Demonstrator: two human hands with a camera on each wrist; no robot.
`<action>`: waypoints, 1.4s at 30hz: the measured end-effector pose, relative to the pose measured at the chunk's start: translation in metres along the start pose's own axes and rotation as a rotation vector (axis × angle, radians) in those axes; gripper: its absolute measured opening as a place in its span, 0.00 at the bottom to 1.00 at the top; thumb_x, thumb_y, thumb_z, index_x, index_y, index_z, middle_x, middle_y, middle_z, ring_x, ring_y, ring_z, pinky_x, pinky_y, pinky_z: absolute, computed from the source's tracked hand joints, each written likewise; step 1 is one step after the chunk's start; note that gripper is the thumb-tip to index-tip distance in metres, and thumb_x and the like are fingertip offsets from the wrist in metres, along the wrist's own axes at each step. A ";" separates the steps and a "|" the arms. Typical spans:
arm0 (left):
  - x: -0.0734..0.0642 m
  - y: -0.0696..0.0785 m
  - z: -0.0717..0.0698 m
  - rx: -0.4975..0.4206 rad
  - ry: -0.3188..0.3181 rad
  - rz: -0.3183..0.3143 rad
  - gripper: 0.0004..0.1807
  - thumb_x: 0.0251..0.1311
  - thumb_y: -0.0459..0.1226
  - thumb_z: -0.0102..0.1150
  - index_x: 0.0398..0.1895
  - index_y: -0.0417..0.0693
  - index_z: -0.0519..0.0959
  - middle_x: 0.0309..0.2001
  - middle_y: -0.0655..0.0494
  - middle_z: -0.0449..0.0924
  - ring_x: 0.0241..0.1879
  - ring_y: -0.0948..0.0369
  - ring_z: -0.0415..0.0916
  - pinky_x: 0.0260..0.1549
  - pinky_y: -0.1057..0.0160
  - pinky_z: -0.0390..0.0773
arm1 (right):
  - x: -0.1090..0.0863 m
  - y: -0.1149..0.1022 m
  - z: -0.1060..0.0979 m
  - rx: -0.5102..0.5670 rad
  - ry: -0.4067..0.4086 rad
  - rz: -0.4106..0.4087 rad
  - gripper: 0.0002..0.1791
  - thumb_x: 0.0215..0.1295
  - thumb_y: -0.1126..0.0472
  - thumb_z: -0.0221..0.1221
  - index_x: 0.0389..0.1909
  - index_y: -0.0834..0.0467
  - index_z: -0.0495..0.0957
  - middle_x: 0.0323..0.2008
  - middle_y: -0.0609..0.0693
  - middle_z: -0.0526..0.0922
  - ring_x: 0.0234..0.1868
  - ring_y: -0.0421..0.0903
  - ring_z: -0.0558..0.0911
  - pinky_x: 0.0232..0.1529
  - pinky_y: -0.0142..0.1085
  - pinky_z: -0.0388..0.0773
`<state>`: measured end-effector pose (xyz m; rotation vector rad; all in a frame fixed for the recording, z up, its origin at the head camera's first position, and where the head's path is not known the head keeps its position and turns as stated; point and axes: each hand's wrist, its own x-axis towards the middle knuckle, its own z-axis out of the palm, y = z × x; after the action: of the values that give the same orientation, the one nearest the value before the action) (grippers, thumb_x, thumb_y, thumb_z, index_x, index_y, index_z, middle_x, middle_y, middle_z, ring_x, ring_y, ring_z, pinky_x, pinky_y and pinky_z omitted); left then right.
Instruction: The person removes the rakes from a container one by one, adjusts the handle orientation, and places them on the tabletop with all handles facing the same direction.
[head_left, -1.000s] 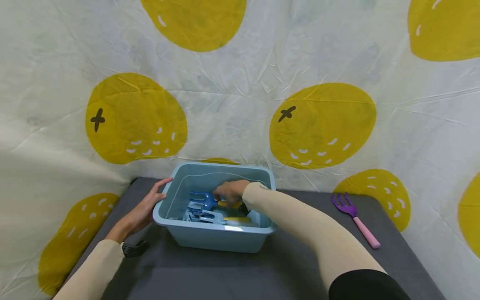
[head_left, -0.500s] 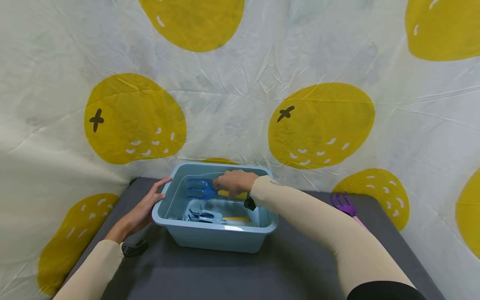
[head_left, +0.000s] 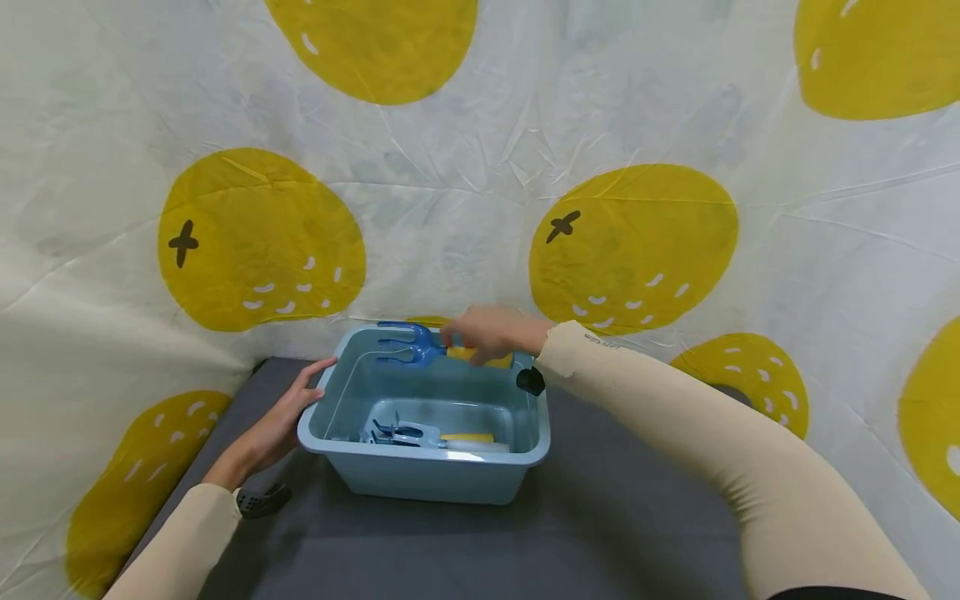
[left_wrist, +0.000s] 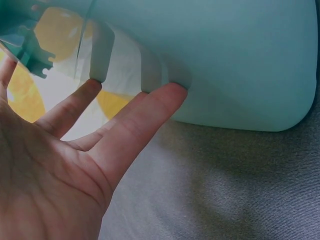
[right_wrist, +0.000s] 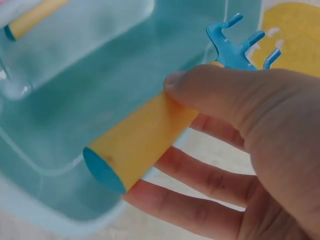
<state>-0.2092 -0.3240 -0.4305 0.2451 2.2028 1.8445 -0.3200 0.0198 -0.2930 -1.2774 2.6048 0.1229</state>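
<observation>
My right hand (head_left: 495, 331) grips the yellow handle of a blue garden hand fork (head_left: 420, 345) above the far rim of a light blue plastic bin (head_left: 427, 485). In the right wrist view the thumb lies along the handle (right_wrist: 145, 135), and the blue tines (right_wrist: 240, 50) point away. My left hand (head_left: 279, 427) touches the bin's left side. Seen from the left wrist, its fingers are straight, with the fingertips (left_wrist: 176, 92) against the bin wall. Inside the bin, along its near wall, lie more garden tools (head_left: 420, 436), one with a yellow handle (head_left: 468, 437).
A dark grey cloth (head_left: 450, 550) covers the table. Close behind the bin hangs a white curtain (head_left: 442, 250) with big yellow fruit prints. The right forearm (head_left: 660, 408) reaches across the table's right side and hides part of it.
My right hand has lifted the blue hand fork off the bin's floor, up and back to the far rim. The left hand stays at the bin's side. The purple fork at right is now hidden.
</observation>
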 end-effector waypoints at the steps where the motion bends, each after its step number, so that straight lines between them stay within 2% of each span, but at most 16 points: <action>1: -0.001 0.000 0.000 -0.003 0.001 -0.003 0.34 0.79 0.51 0.40 0.82 0.66 0.41 0.79 0.43 0.36 0.68 0.30 0.55 0.56 0.32 0.72 | -0.003 0.002 -0.003 0.000 0.003 -0.001 0.24 0.65 0.63 0.69 0.62 0.50 0.78 0.49 0.50 0.83 0.46 0.47 0.80 0.48 0.39 0.80; 6: -0.003 -0.002 0.000 0.005 0.003 -0.011 0.34 0.79 0.51 0.39 0.82 0.66 0.41 0.80 0.43 0.35 0.68 0.30 0.55 0.55 0.32 0.73 | -0.023 0.009 -0.017 0.008 0.022 -0.014 0.23 0.66 0.61 0.69 0.61 0.52 0.78 0.49 0.52 0.84 0.47 0.50 0.81 0.47 0.41 0.81; 10: -0.003 -0.001 0.000 0.018 0.006 -0.003 0.35 0.79 0.51 0.40 0.82 0.67 0.41 0.80 0.44 0.33 0.69 0.30 0.54 0.56 0.30 0.71 | -0.039 0.018 -0.027 0.028 0.049 0.006 0.23 0.65 0.61 0.69 0.60 0.53 0.78 0.49 0.55 0.85 0.46 0.53 0.81 0.46 0.43 0.81; 17: -0.002 0.003 -0.001 0.021 0.008 0.002 0.35 0.79 0.51 0.40 0.82 0.66 0.41 0.80 0.43 0.35 0.68 0.30 0.55 0.57 0.29 0.69 | -0.061 0.037 -0.035 0.090 0.108 0.029 0.23 0.62 0.62 0.71 0.57 0.54 0.79 0.47 0.54 0.84 0.47 0.54 0.82 0.46 0.42 0.82; 21: -0.004 0.002 -0.001 0.013 0.003 0.000 0.35 0.80 0.51 0.40 0.82 0.65 0.40 0.79 0.43 0.35 0.68 0.30 0.55 0.57 0.30 0.69 | -0.074 0.046 -0.035 0.177 0.113 0.067 0.23 0.62 0.63 0.71 0.58 0.54 0.78 0.46 0.55 0.84 0.37 0.51 0.83 0.36 0.39 0.83; 25: -0.004 0.001 0.000 0.011 0.001 -0.006 0.34 0.80 0.51 0.39 0.82 0.66 0.40 0.79 0.44 0.34 0.68 0.31 0.54 0.57 0.30 0.69 | -0.090 0.057 -0.032 0.298 0.122 0.119 0.24 0.63 0.65 0.70 0.60 0.54 0.77 0.46 0.57 0.84 0.27 0.50 0.83 0.25 0.40 0.83; 28: -0.004 0.001 0.001 0.013 -0.003 -0.007 0.34 0.80 0.50 0.39 0.82 0.66 0.41 0.79 0.44 0.33 0.69 0.31 0.54 0.57 0.30 0.70 | -0.102 0.067 -0.027 0.346 0.136 0.145 0.24 0.63 0.64 0.69 0.60 0.54 0.76 0.47 0.57 0.84 0.30 0.50 0.84 0.24 0.41 0.83; 35: -0.004 0.002 0.001 0.039 0.011 0.013 0.34 0.80 0.51 0.39 0.82 0.67 0.41 0.79 0.44 0.36 0.67 0.33 0.57 0.56 0.34 0.73 | -0.128 0.095 -0.013 0.428 0.169 0.199 0.25 0.64 0.63 0.68 0.62 0.56 0.75 0.48 0.58 0.84 0.45 0.56 0.83 0.24 0.43 0.84; 38: -0.003 0.002 0.001 0.041 0.006 0.013 0.34 0.79 0.51 0.39 0.82 0.67 0.41 0.79 0.43 0.36 0.66 0.33 0.57 0.56 0.34 0.73 | -0.140 0.106 -0.006 0.464 0.170 0.230 0.25 0.64 0.64 0.68 0.62 0.57 0.75 0.48 0.59 0.84 0.43 0.55 0.84 0.24 0.44 0.84; 42: -0.002 0.001 0.000 0.043 -0.002 0.020 0.34 0.80 0.50 0.39 0.82 0.67 0.40 0.79 0.44 0.35 0.67 0.32 0.56 0.59 0.32 0.70 | -0.156 0.119 0.006 0.521 0.164 0.269 0.26 0.64 0.63 0.69 0.63 0.60 0.74 0.49 0.61 0.84 0.37 0.52 0.85 0.25 0.48 0.84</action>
<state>-0.2069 -0.3241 -0.4290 0.2775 2.2484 1.8082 -0.3208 0.2136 -0.2633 -0.7817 2.6692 -0.5989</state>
